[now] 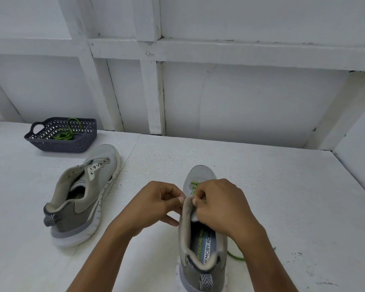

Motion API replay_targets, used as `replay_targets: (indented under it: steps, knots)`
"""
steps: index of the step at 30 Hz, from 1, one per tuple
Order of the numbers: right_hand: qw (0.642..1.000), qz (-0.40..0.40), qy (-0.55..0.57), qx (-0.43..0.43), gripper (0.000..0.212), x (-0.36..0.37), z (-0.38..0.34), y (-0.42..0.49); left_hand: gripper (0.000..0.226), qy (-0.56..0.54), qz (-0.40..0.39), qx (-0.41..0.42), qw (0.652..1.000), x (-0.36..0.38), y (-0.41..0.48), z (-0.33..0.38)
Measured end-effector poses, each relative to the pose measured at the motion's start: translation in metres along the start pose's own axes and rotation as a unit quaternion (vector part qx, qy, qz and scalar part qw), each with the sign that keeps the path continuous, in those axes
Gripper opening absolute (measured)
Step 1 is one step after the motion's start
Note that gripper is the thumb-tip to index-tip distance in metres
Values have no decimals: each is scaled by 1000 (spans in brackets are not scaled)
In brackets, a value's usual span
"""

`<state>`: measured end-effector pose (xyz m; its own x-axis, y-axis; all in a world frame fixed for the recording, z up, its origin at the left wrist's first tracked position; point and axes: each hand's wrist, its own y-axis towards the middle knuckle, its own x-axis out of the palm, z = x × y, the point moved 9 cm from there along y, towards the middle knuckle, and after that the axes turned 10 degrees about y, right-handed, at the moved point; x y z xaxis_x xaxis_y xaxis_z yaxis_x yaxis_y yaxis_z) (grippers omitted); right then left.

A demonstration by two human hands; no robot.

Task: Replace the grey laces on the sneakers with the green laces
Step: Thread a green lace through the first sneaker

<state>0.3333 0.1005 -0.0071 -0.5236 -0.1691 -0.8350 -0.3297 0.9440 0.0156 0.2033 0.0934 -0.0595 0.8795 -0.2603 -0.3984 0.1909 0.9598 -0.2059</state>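
Left hand (pixel 159 200) pinches the near sneaker (pixel 202 246) at its eyelet edge. Right hand (pixel 219 205) pinches the green lace (pixel 194 185). The sneaker lies lengthwise, toe pointing away.

Before you, two grey sneakers: far sneaker (pixel 89 194) and near sneaker (pixel 204 243); two green laces: basket lace (pixel 63 134) and threaded lace (pixel 195 184); one basket (pixel 61 144); your two hands: left hand (pixel 160 201) and right hand (pixel 221 205).

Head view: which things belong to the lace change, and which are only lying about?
Job: grey mesh sneaker being laced; bright green lace in it; second grey sneaker, unlaced; spare green lace; left hand; right hand.
Lying about: dark perforated plastic basket holding the spare lace.
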Motion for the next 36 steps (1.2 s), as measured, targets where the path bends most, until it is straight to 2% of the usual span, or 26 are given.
replay_targets:
  steps: [5,9,16,20,23,25,28,29,30,31,33,35,36]
  knots:
    - [1000,-17,-20,0,14,3,1,2,11,19,-7,5,1000,2,2,3]
    - [997,-15,73,28,8,7,13,2,9,18,-13,6,1000,1,4,1]
    - [987,-5,153,48,5,10,27,1,7,21,-21,41,999,4,4,3]
    - [967,-15,245,65,23,13,35,-1,11,-1,1,50,999,6,1,4]
    - [968,-28,246,44,22,12,34,-4,10,-77,52,45,995,-6,0,1]
    - [970,-23,240,30,23,10,34,-6,11,-169,88,52,980,-14,0,-1]
    - [970,-12,243,7,27,4,36,-9,12,-365,98,62,924,-21,1,-1]
    - [971,-7,239,-1,28,3,37,-9,11,-390,103,59,913,-26,0,-3]
    - [974,1,228,-9,28,1,38,-9,12,-377,108,51,919,-32,-1,-5]
    - [977,11,210,-18,29,-1,39,-10,13,-321,112,41,940,-38,-1,-8]
    - [983,27,179,-30,30,-5,41,-10,12,-119,101,31,987,-42,-2,-9]
    - [984,31,172,-36,28,-7,42,-9,10,66,36,34,997,-25,-2,-6]
    - [984,29,174,-39,26,-7,41,-9,10,110,0,40,993,-13,-4,-5]
